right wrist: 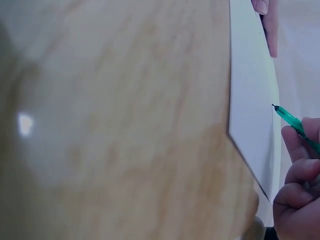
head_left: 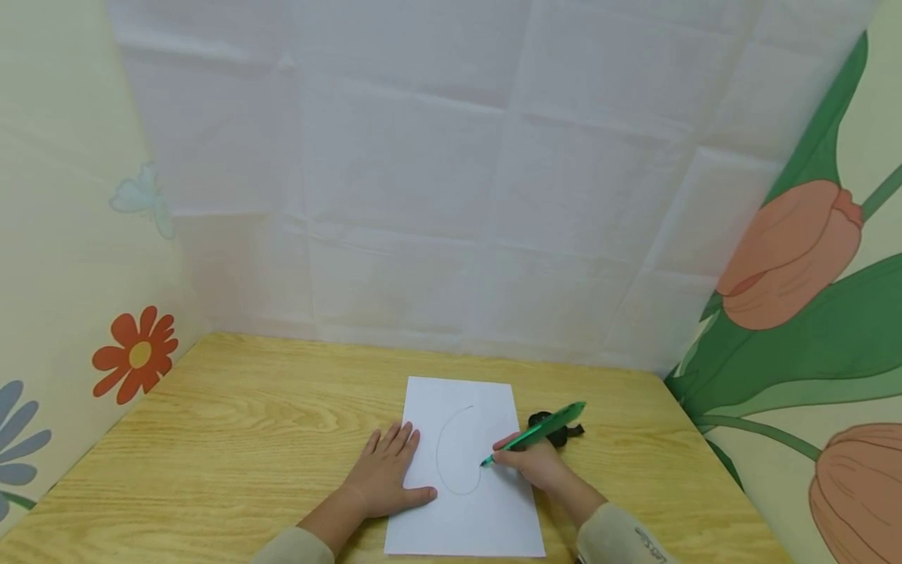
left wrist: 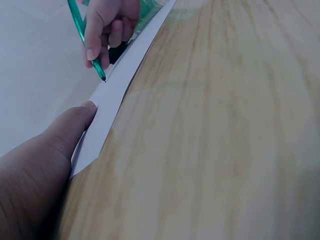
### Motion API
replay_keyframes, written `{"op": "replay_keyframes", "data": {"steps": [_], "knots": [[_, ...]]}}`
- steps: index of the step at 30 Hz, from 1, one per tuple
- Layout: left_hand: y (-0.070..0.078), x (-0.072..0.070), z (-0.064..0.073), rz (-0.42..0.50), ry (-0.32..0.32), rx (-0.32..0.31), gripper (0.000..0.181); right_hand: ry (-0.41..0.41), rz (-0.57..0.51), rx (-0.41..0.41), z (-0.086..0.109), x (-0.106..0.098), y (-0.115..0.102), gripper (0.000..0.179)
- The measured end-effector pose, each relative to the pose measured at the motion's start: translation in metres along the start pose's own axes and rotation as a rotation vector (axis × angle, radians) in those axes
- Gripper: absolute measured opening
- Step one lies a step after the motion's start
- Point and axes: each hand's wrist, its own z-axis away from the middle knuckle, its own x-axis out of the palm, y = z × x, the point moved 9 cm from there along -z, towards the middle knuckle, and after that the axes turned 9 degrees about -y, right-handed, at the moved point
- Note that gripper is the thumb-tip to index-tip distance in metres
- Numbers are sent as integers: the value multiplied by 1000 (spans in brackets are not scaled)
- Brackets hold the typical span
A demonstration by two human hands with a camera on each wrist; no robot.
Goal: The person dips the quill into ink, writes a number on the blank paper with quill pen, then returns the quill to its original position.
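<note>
A white sheet of paper [head_left: 465, 534] lies upright on the wooden table in the head view. It bears a thin, dark curved line [head_left: 438, 454], like an oval left unclosed at the upper right. My right hand [head_left: 546, 468] pinches a slim green pen [head_left: 535, 432] whose upper end widens like a leaf. The pen's dark tip touches the paper at the line's right end; the right wrist view also shows this green pen [right wrist: 290, 120]. Spread over the sheet's left edge, my left hand [head_left: 384, 479] rests with its thumb [left wrist: 75, 125] on the paper.
A small black object [head_left: 543, 417] with a short strap-like end lies right of the paper, partly behind the pen and right hand; its kind cannot be told. White cloth [head_left: 423, 196] hangs behind the table [head_left: 282, 415]. Flower-printed panels [head_left: 789, 258] flank both sides.
</note>
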Motion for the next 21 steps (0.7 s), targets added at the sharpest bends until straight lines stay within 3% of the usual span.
{"op": "replay_keyframes", "data": {"steps": [21], "knots": [[0,-1,1,-8,-22,-15,104,72,24,-15,-11,-2,-5,19]]}}
